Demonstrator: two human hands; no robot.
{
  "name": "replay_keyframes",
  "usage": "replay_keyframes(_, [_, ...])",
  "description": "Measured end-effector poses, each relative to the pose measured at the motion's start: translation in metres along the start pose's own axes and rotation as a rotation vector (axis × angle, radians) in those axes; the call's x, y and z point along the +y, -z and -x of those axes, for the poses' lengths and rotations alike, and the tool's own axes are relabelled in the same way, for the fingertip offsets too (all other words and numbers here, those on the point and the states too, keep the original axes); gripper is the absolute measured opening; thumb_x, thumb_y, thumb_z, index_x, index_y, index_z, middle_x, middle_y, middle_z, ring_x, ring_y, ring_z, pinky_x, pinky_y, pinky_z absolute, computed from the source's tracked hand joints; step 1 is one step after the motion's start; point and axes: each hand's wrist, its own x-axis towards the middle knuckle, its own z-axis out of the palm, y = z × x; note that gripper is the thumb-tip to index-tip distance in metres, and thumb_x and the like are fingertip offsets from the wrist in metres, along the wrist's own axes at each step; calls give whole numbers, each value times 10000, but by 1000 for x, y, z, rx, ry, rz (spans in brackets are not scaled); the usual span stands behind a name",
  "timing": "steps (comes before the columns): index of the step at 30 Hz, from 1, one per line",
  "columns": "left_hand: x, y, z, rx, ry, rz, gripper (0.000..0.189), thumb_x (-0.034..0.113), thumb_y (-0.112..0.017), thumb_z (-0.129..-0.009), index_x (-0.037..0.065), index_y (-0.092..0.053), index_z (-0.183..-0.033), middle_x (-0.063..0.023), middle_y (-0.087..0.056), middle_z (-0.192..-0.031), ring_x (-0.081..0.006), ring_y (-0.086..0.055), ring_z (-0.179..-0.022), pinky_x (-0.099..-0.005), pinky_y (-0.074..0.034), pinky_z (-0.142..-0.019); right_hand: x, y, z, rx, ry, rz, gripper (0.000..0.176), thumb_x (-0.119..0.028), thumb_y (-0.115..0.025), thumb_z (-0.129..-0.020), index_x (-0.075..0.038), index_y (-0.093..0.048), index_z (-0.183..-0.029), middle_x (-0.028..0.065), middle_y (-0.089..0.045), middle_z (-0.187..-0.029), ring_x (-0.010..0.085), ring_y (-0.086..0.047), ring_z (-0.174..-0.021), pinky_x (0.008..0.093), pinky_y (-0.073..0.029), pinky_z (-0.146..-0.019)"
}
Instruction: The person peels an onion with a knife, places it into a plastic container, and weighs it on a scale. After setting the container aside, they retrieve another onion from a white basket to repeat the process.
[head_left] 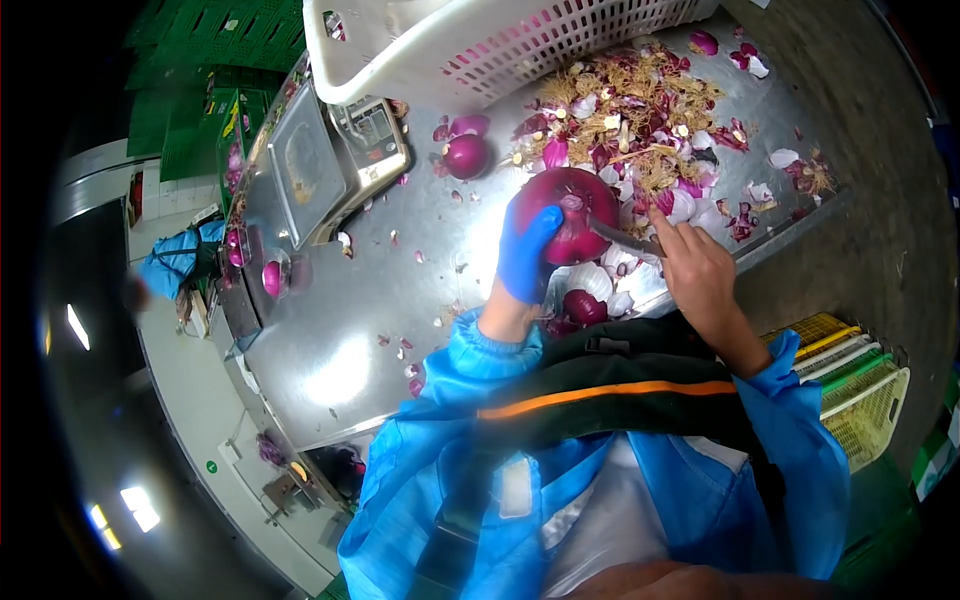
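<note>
Blue jacket (430,450) fabric is seen nearest the camera, crossed by a dark garment (620,368) with an orange stripe, at the near edge of the metal table (375,290). Beyond it, a white perforated crate (540,45) is set toward the table's far edge. A weighing scale (350,160) is placed to the left of the crate, along the table's left edge. To the right of the crate, a wide heap of peelings (640,110), mixed with dry roots and red and white skins, is spread toward the right corner. In front of that heap, a large red onion (565,190) is held up over the table, close to the near edge. Its left side is grasped by the grip of the left hand (528,255), which is covered by a blue glove. A knife (625,238) is clenched in the grip of the right hand (697,270), which is bare, and its blade is held against the onion's right side. A smaller onion (466,157) is left on the metal between scale and heap, and another dark onion (585,307) is seen among loose skins (590,280) beside the near edge. Small skin scraps (394,237) are scattered across the left part of the surface.
</note>
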Motion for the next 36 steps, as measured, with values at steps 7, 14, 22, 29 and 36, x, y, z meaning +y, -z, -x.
replay_keyframes(7, [-4,-5,4,21,18,8,580,188,-674,-877,18,-427,-1374,-157,-555,-1280,-267,-574,-1173,-413,-482,-1014,1,-10,-4,-81,-118,-64,495,9,-683,-737,-73,-634,-1222,95,-589,-833,261,-613,-739,357,-488,-628])
replay_keyframes(14, [0,-5,-2,34,55,26,589,198,-678,-884,31,-414,-1383,-153,-542,-1291,-274,-570,-1184,-415,-507,-996,-12,-27,1,-204,-383,-568,263,-179,-569,-941,-71,-637,-1171,131,-665,-951,361,-630,-864,411,-510,-722])
replay_keyframes(22, [-7,5,-4,20,16,23,574,201,-667,-888,17,-425,-1376,-154,-547,-1290,-275,-573,-1180,-412,-489,-1012,-3,-19,-4,-457,-635,-957,312,-250,-584,-953,-58,-615,-1197,170,-673,-1019,280,-667,-928,370,-509,-779])
replay_keyframes(29, [-16,2,1,-109,-13,-141,601,176,-689,-860,21,-425,-1378,-150,-548,-1296,-258,-557,-1189,-396,-468,-1021,-22,-7,-44,-2,-133,-460,278,-151,-701,-821,-110,-630,-1086,70,-645,-887,278,-650,-828,383,-523,-704])
replay_keyframes(36, [-3,-7,14,-78,29,-121,676,236,-721,-822,28,-413,-1386,-148,-541,-1305,-273,-542,-1215,-409,-451,-1048,21,-37,-36,-110,-477,-337,238,-236,-637,-893,-91,-614,-1080,135,-662,-840,343,-648,-747,455,-503,-660])
